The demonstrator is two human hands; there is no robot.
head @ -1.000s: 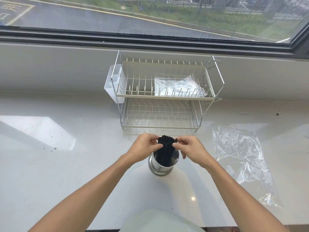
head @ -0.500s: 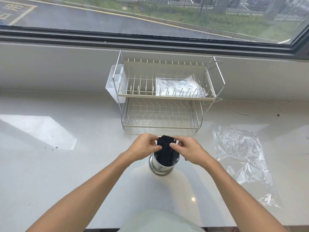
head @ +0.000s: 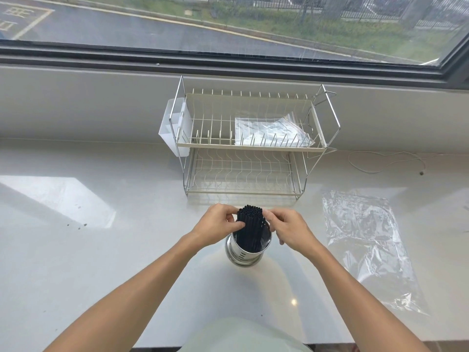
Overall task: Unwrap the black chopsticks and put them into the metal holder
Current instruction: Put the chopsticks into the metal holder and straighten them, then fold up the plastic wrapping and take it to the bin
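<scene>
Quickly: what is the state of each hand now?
Left hand: pinches the black chopsticks near their tops.
Right hand: pinches the same bundle from the other side.

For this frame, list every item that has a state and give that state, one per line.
black chopsticks: unwrapped, bundled upright in the holder, tops sticking out
metal holder: upright on the counter, holding the chopsticks
left hand: pinching the bundle near its top
right hand: fingers curled against the bundle's other side
clear wrapper: empty, lying crumpled on the counter
dish rack: upright, a plastic bag on its top tier
</scene>
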